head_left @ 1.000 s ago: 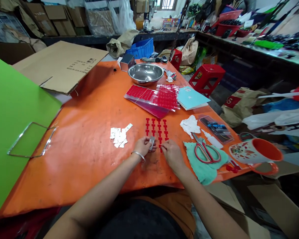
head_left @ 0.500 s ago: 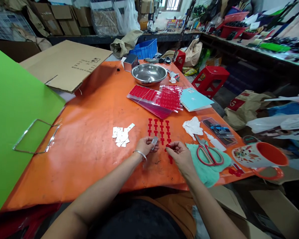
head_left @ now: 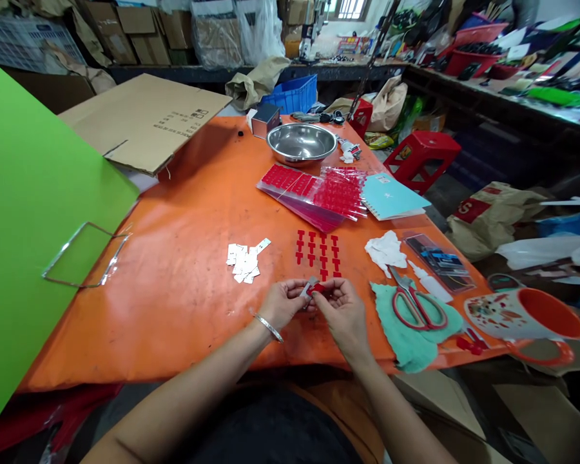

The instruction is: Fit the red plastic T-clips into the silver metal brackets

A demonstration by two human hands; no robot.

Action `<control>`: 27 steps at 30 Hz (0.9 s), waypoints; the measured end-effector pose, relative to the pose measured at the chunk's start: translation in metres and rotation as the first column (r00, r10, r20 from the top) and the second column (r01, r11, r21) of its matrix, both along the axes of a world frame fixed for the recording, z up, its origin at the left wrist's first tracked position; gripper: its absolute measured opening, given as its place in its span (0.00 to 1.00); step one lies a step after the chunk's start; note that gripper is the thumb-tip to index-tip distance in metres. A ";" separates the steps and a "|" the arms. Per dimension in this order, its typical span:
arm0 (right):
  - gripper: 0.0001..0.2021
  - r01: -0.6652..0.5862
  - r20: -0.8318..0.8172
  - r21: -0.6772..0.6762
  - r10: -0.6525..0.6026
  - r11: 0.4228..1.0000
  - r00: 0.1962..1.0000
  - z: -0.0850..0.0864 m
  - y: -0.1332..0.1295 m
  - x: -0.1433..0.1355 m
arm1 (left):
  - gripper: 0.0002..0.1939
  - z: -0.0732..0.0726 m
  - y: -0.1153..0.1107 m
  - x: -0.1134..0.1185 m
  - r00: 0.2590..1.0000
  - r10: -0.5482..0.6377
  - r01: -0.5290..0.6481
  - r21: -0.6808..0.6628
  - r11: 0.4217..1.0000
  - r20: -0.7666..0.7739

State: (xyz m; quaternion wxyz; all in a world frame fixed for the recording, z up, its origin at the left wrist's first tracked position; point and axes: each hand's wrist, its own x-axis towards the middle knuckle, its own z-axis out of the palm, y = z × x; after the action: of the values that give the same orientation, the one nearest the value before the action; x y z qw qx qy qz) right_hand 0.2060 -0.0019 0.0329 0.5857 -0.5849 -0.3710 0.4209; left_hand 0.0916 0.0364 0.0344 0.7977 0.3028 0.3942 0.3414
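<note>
"What do these hands hold?"
"From where I stand, the left hand (head_left: 279, 307) has its fingers pinched on a small grey piece (head_left: 307, 289). The right hand (head_left: 348, 317) pinches a red piece (head_left: 316, 288), just beside it."
"And where is this?"
"Over the orange table (head_left: 174, 290), near the rows of red T-shaped pieces (head_left: 323, 250). White slips (head_left: 245, 263) lie to their left."

This is a workshop: small red pieces (head_left: 323, 261) lie in rows, cardboard boxes (head_left: 148, 40) crowd eleven o'clock, scissors (head_left: 410, 294) lie at four o'clock.
</note>
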 end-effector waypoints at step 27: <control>0.11 0.030 0.258 0.009 -0.031 1.000 0.966 -0.007 -0.010 -0.001 | 0.22 -0.005 -0.004 0.005 1.000 0.014 -0.013 0.063 0.998 -0.014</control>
State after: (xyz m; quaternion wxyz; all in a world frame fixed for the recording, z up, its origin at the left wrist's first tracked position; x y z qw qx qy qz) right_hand 0.2053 -0.0114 0.0259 0.5404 -0.6388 -0.4362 0.3311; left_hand 0.0965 0.0325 0.0296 0.7827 0.3276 0.3909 0.3567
